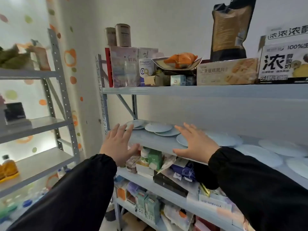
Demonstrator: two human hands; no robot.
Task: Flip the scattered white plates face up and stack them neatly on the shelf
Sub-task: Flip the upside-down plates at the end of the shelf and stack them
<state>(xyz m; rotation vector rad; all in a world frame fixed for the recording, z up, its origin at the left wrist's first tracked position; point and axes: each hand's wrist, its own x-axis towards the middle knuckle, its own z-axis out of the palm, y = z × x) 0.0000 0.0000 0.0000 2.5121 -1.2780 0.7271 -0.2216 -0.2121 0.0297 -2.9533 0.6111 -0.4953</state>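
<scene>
My left hand (pixel 119 145) and right hand (pixel 197 143) hover at the shelf (pixel 150 141) edge, fingers (pixel 129 132) spread and empty. Just beyond my fingertips lie scattered white plates (pixel 158 127), one partly behind my right fingers.

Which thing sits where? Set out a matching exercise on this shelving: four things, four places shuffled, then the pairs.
Things
1. white plates
2. dark pouch
3. green carton
4. orange bottle

Places
a. top shelf, upright
b. separate rack at the left
c. second shelf down, scattered
d. third shelf down, among packets

Pairs: 1-c, 2-a, 3-d, 4-b.
</scene>
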